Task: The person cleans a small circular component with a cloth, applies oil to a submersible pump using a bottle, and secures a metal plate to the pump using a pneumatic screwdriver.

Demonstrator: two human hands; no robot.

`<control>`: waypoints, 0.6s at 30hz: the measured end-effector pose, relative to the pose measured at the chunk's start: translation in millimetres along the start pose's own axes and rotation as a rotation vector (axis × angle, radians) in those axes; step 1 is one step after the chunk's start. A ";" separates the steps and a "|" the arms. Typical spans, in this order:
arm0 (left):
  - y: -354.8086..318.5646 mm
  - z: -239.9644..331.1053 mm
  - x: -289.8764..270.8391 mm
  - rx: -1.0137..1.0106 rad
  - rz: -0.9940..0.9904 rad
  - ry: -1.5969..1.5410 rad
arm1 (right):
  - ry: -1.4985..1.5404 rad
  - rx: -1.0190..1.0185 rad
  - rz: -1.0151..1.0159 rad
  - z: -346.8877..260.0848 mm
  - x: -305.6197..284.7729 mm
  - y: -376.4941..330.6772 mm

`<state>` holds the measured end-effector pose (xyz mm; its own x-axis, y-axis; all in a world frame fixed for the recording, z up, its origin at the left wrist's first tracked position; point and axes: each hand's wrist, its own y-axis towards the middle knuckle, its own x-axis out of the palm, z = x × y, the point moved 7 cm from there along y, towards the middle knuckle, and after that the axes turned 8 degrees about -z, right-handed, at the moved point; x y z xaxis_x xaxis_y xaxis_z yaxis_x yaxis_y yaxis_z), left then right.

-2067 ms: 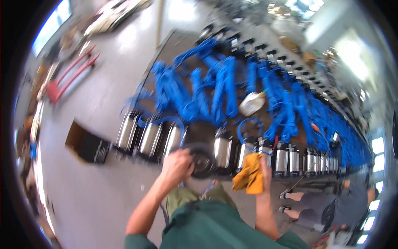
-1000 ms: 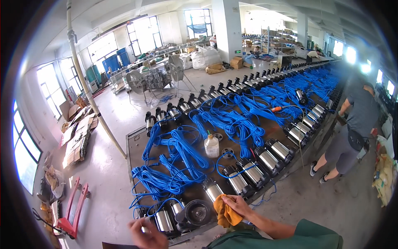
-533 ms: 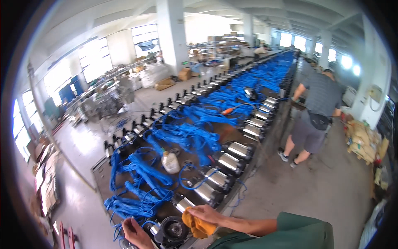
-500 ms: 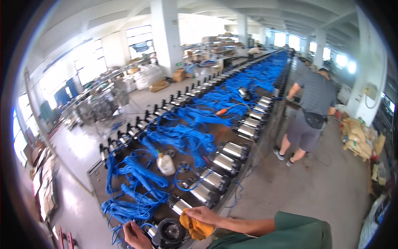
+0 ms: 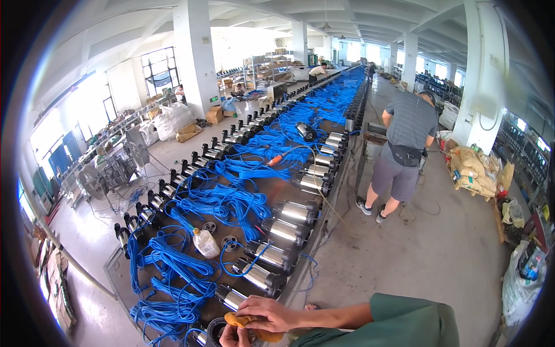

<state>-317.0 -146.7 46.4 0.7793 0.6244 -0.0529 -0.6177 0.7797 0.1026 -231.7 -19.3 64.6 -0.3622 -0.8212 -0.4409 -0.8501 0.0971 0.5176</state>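
At the lower edge, my right hand (image 5: 270,314) grips an orange-yellow cloth (image 5: 263,335). Part of it is bunched at the fingertips, and the rest hangs below the palm. My left hand (image 5: 236,337) meets it from below, its fingers closed against the bunched cloth; whatever else they may hold is hidden. Just left of both hands is the dark round end of a pump-like unit (image 5: 214,331), partly covered by them. Beyond the right hand lies a silver cylinder with black ends (image 5: 231,296). Coiled blue cables (image 5: 173,306) lie to the left.
Silver cylindrical units (image 5: 292,213) line both sides of a long bench. A white bottle (image 5: 206,243) and metal discs (image 5: 230,243) sit among the cables. On the right a person (image 5: 408,139) in grey leans toward the bench. Sacks on a pallet (image 5: 473,170) stand by a pillar.
My hands have come together at the cloth, the left moving right and the right moving left. The view has shifted, and the pump-like unit's round end is now mostly covered.
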 end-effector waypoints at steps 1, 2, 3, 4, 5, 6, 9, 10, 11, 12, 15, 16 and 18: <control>-3.4 -8.3 -0.8 0.010 0.063 -0.077 | -0.018 -0.020 -0.002 -3.3 0.7 2.2; -4.6 -18.0 0.5 -0.038 0.047 -0.182 | -0.037 -0.034 0.000 -7.1 1.1 2.0; -5.5 -25.9 1.8 -0.087 0.029 -0.288 | -0.057 -0.048 0.003 -9.6 1.0 1.9; -6.2 -28.0 1.0 -0.076 0.050 -0.279 | -0.081 -0.052 0.020 -10.0 -0.5 2.6; -4.7 -20.1 5.3 -0.063 0.072 -0.271 | -0.121 -0.034 0.016 -9.9 -1.7 2.3; -3.9 -15.1 9.4 -0.051 0.091 -0.263 | -0.162 -0.014 0.014 -10.6 -3.4 1.5; 1.6 -12.8 26.5 -0.034 0.040 -0.262 | -0.275 0.041 0.047 -17.1 -18.0 -6.4; 2.0 -6.3 35.8 -0.003 0.006 -0.182 | -0.313 0.063 0.068 -20.0 -26.1 -13.1; 4.3 -18.9 44.4 -0.046 -0.061 -0.297 | -0.335 0.090 0.101 -21.4 -33.9 -19.3; 8.1 -4.6 54.7 -0.029 -0.140 -0.258 | -0.329 0.119 0.140 -17.8 -43.8 -27.6; 18.1 15.3 84.9 0.136 -0.265 -0.014 | -0.370 0.230 0.288 -29.7 -80.4 -55.4; 22.9 31.0 92.6 0.293 -0.238 0.136 | -0.386 0.307 0.331 -33.7 -90.9 -67.4; 27.4 60.1 116.1 0.414 -0.281 0.292 | -0.363 0.449 0.403 -39.9 -108.3 -100.6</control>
<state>-237.1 -55.7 102.8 0.8097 0.4291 -0.4003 -0.2528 0.8707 0.4219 -91.7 37.4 89.6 -0.7203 -0.4404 -0.5359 -0.6702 0.6411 0.3739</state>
